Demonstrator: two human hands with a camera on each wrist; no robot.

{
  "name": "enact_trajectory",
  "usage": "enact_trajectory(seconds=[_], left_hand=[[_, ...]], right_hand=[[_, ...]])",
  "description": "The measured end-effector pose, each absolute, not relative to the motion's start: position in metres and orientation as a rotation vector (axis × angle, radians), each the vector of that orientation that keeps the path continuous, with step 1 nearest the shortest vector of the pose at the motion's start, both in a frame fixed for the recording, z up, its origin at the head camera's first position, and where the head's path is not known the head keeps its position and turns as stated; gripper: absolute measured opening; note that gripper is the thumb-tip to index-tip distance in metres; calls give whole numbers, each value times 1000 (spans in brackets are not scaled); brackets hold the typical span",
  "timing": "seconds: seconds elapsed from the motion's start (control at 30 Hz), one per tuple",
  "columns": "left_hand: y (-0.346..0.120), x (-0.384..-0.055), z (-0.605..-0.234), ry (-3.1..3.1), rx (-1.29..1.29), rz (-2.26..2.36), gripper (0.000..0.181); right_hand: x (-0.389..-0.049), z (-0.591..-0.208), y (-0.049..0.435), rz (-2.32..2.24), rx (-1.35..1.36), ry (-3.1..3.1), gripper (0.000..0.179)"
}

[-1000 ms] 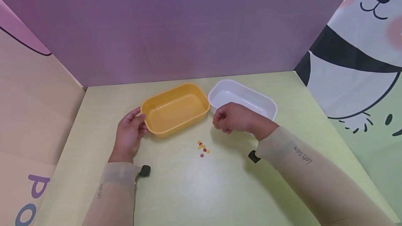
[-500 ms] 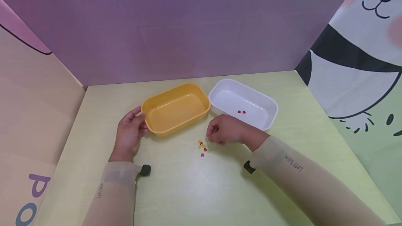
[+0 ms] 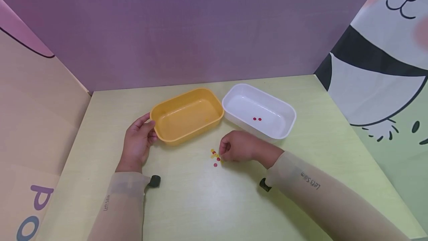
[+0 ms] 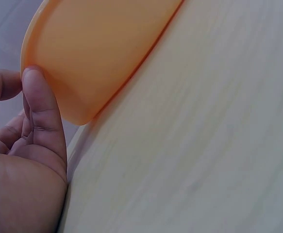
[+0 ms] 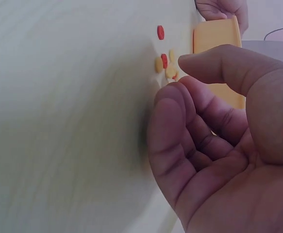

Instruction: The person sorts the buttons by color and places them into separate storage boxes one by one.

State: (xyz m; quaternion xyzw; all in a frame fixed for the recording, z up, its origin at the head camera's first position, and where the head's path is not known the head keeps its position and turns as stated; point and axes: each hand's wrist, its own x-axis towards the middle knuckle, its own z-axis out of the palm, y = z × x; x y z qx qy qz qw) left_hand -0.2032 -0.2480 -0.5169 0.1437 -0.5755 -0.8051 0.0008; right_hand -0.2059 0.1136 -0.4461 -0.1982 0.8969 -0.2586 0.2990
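Observation:
My left hand [image 3: 136,146] pinches the left end of a yellow plastic tray [image 3: 185,138] between thumb and fingers; the left wrist view shows the thumb [image 4: 44,107] against its wall. Small flat red and yellow discs lie in a loose cluster on the table, among them a red disc [image 3: 215,165] and a yellow disc [image 5: 158,64]. Just right of this cluster is my right hand [image 3: 242,146], low over the table. Its thumb stands apart from the curved fingers in the right wrist view, and nothing shows between them.
A white tray [image 3: 284,131] stands against the yellow tray's right end, with two red discs [image 3: 257,119] inside. One small yellow disc [image 3: 206,120] appears to lie in the yellow tray. A purple panel [image 3: 200,29] closes off the table's back, with printed panels at both sides.
My right hand has moved from the white tray's near edge down and left to the discs, uncovering two red discs in that tray. The left hand has stayed in place.

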Motion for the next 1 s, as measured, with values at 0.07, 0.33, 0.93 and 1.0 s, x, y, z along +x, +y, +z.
enact_trajectory(seconds=[0.07, 0.33, 0.93, 1.0], left_hand=[[-247, -203, -516, -1815, 460, -2520, 41], [-247, -203, -515, -1812, 462, -2525, 42], [-247, -204, -517, -1796, 458, -2538, 44], [-247, -203, -517, -1798, 458, -2535, 43]], right_hand=[[-205, -447, 114, -676, -527, 2383, 8], [-203, -452, 113, -665, -553, 2405, 9], [-201, -460, 110, -591, -582, 2478, 13], [-201, -461, 110, -587, -585, 2480, 14]])
